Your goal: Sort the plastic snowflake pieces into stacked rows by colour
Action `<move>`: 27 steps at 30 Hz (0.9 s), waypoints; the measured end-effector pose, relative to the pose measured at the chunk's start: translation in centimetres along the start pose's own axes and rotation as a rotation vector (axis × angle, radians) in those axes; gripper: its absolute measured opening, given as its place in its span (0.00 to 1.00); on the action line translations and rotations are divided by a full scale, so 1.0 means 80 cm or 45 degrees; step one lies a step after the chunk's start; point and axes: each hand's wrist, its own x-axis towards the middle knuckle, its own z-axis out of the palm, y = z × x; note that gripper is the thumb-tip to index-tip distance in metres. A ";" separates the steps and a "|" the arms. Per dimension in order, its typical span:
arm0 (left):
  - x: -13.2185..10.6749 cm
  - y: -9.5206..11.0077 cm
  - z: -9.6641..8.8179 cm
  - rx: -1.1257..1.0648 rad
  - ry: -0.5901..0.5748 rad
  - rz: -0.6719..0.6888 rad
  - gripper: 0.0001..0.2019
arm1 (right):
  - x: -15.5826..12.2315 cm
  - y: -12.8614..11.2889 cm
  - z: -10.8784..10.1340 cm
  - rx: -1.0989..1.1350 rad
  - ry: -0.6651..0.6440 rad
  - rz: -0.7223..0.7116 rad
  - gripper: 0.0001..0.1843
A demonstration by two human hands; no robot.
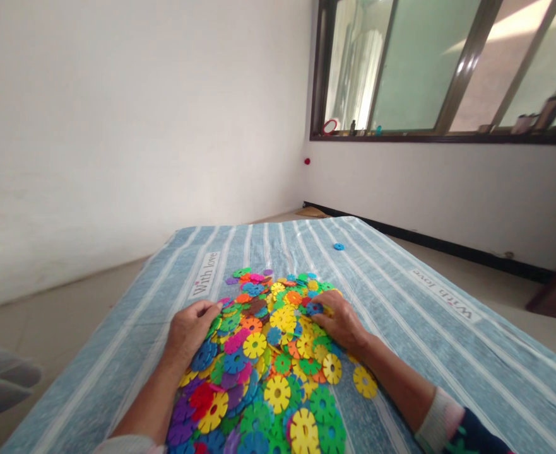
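Observation:
A big heap of plastic snowflake discs [282, 318] in yellow, green, blue, orange, red, purple and pink lies on a striped blue cloth. My left hand [190, 331] is at the heap's left edge, thumb and fingertips drawn together against the discs. Whatever they pinch is hidden. On the right side of the heap, my right hand [341, 321] has its thumb and fingers curled round a blue snowflake disc [313, 308]. A yellow disc [365, 382] rests on the cloth beside my right forearm.
The striped blue cloth [391, 302] covers the table. One blue disc [339, 246] lies alone near its far edge. Bottles [555, 107] and a red-rimmed mirror [329, 127] stand on the windowsill. Grey-white fabric [3, 378] shows at lower left.

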 end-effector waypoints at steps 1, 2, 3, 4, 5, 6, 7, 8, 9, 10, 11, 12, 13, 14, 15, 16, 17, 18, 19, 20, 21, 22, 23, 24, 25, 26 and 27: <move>0.000 0.000 0.000 -0.001 -0.002 0.002 0.18 | 0.000 0.001 -0.001 0.073 0.026 0.063 0.12; 0.001 -0.001 0.000 0.000 -0.005 0.006 0.18 | 0.000 0.001 -0.002 0.162 0.045 0.128 0.12; 0.001 -0.001 0.000 0.003 -0.006 0.012 0.19 | 0.000 0.002 -0.003 0.266 0.058 0.195 0.11; 0.001 -0.001 0.000 0.007 -0.008 0.019 0.19 | 0.000 0.004 -0.004 0.379 0.065 0.261 0.12; 0.001 -0.001 0.000 0.012 -0.009 0.025 0.19 | 0.001 0.005 -0.006 0.495 0.074 0.323 0.12; 0.000 0.000 -0.001 0.016 -0.009 0.029 0.19 | 0.001 0.006 -0.007 0.610 0.084 0.376 0.14; 0.000 0.000 -0.001 0.019 -0.007 0.030 0.19 | 0.001 0.007 -0.008 0.718 0.097 0.422 0.15; 0.000 0.001 -0.001 0.020 -0.006 0.028 0.19 | 0.001 0.007 -0.009 0.815 0.112 0.457 0.16; 0.000 0.001 -0.002 0.021 -0.004 0.024 0.18 | 0.001 0.007 -0.010 0.900 0.125 0.481 0.18; -0.001 0.002 -0.002 0.021 -0.003 0.022 0.18 | 0.001 0.006 -0.012 0.972 0.129 0.497 0.18; -0.001 0.002 -0.002 0.020 0.000 0.023 0.18 | 0.001 0.005 -0.014 1.029 0.127 0.506 0.19; -0.001 0.002 -0.002 0.018 0.003 0.026 0.17 | 0.001 0.003 -0.016 1.070 0.121 0.509 0.19; 0.000 0.002 -0.001 0.018 0.003 0.030 0.17 | 0.001 0.000 -0.018 1.098 0.116 0.506 0.18; 0.000 0.002 -0.001 0.017 0.005 0.033 0.17 | 0.001 -0.002 -0.021 1.119 0.111 0.502 0.18; 0.000 0.002 0.000 0.016 0.008 0.034 0.17 | 0.001 -0.005 -0.023 1.138 0.109 0.496 0.17; 0.001 0.002 0.000 0.014 0.010 0.034 0.16 | 0.001 -0.006 -0.024 1.157 0.107 0.491 0.17; 0.001 0.002 0.000 0.013 0.014 0.034 0.16 | 0.001 -0.008 -0.025 1.181 0.103 0.488 0.16; 0.001 0.001 0.000 0.014 0.019 0.035 0.16 | 0.001 -0.008 -0.026 1.208 0.099 0.491 0.16; 0.001 0.001 0.000 0.017 0.025 0.039 0.17 | 0.000 -0.009 -0.027 1.237 0.095 0.497 0.15; 0.002 0.001 0.000 0.022 0.029 0.045 0.16 | 0.000 -0.008 -0.027 1.267 0.094 0.503 0.15; 0.002 0.001 0.000 0.028 0.031 0.047 0.16 | 0.000 -0.008 -0.027 1.297 0.092 0.509 0.15; 0.002 0.001 0.000 0.034 0.031 0.048 0.16 | 0.000 -0.008 -0.026 1.325 0.088 0.512 0.15; 0.002 0.001 0.000 0.039 0.032 0.046 0.16 | -0.001 -0.007 -0.026 1.350 0.087 0.511 0.15; 0.002 0.001 -0.001 0.043 0.031 0.044 0.16 | -0.001 -0.008 -0.026 1.371 0.086 0.510 0.15; 0.002 0.001 -0.001 0.046 0.031 0.041 0.17 | -0.001 -0.008 -0.027 1.389 0.085 0.510 0.15; 0.002 0.001 -0.001 0.049 0.028 0.039 0.17 | 0.000 -0.009 -0.027 1.403 0.086 0.511 0.15; 0.003 0.001 -0.001 0.049 0.022 0.038 0.17 | 0.000 -0.010 -0.028 1.416 0.089 0.515 0.15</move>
